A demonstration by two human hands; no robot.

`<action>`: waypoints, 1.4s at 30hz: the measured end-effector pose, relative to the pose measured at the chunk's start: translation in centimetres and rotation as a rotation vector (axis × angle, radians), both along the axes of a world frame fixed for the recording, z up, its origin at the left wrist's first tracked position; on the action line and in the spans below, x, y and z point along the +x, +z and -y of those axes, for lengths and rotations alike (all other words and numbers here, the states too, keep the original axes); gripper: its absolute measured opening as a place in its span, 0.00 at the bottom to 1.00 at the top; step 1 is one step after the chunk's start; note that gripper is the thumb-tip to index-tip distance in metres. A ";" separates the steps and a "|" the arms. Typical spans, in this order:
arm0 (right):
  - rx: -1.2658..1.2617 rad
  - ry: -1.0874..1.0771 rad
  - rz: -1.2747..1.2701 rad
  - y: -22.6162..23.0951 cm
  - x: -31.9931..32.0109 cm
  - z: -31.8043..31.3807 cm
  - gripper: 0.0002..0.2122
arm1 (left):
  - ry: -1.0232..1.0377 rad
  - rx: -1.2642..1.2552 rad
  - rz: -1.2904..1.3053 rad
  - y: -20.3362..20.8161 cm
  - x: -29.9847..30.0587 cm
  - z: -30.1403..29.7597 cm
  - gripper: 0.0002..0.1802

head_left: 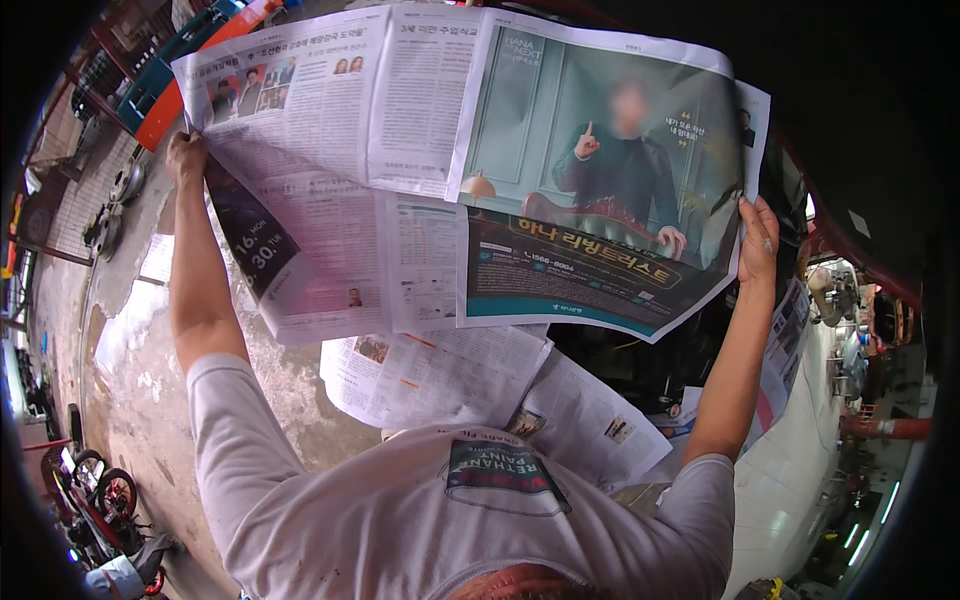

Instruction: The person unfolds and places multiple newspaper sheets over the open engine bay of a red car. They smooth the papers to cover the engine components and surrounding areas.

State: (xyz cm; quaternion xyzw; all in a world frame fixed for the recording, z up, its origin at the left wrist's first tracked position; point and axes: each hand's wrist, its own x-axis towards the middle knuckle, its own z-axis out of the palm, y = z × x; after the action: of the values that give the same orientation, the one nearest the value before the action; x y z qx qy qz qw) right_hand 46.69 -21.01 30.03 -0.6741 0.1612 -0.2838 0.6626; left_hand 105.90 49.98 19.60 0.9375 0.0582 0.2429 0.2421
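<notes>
A large newspaper sheet (330,225) is spread wide in front of me, stretched between my two hands. My left hand (187,157) grips its left edge, fingers wrapped around the paper. At the opposite edge, my right hand (757,240) pinches the sheet with the thumb on the near face. Printed columns cover the left side, and a full-page green and dark advertisement (600,270) fills the right. Below the raised sheet, more newspaper pages (440,385) lie close to my body, partly overlapping. Their upper parts are hidden behind the held sheet.
Dark, glossy bodywork (850,200) stands at the right, with more newspaper (785,350) beside my right forearm. A stained concrete floor (140,400) spreads to the left. A motorcycle (105,500) is at lower left, and metal parts (125,185) lie by a mesh rack.
</notes>
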 end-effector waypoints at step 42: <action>-0.999 0.217 -0.676 2.5 9.5 -8.5 0.52 | -1.152 -1.073 -0.367 -10.2 0.4 34.1 0.27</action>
State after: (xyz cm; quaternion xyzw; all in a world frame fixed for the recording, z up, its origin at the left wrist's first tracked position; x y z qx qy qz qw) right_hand 56.17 -12.47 32.53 -0.9685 0.1406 -0.0265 0.2039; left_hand 106.29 15.88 9.41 0.6012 -0.2865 -0.1389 0.7329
